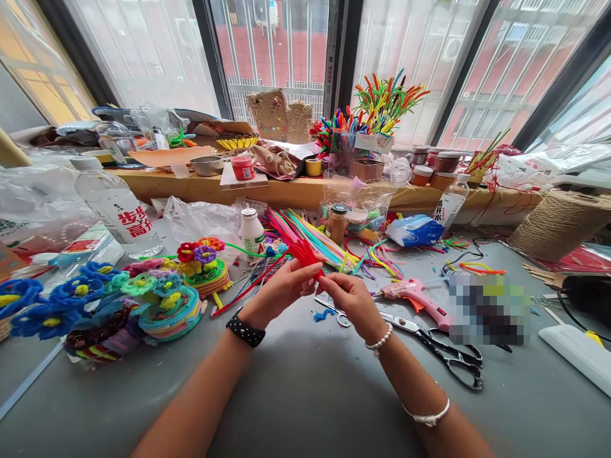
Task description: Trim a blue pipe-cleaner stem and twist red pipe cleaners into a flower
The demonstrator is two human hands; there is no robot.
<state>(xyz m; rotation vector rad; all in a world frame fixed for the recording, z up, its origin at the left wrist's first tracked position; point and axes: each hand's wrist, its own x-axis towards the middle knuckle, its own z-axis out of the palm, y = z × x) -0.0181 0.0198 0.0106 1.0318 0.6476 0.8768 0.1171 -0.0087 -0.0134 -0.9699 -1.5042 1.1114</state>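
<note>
We see a bundle of red pipe cleaners held above the middle of the grey surface, its folded head at the top and long stems trailing down to the left. Our left hand closes its fingers on the bundle from the left, and our right hand pinches it from the right; the two hands meet at the bundle, fingertips nearly touching.

Just below the right hand lie small blue-handled scissors, and to their right, larger black-handled scissors. A pink glue gun rests near them, toward the right side of the surface. Behind the hands, loose pipe cleaners of many colours spread toward the back edge, with a small white bottle standing beside them. Toward the left edge sit finished pipe-cleaner flowers in blue, green and pink, and a clear water bottle lies tilted behind them. A large spool of twine sits at the far right corner.
</note>
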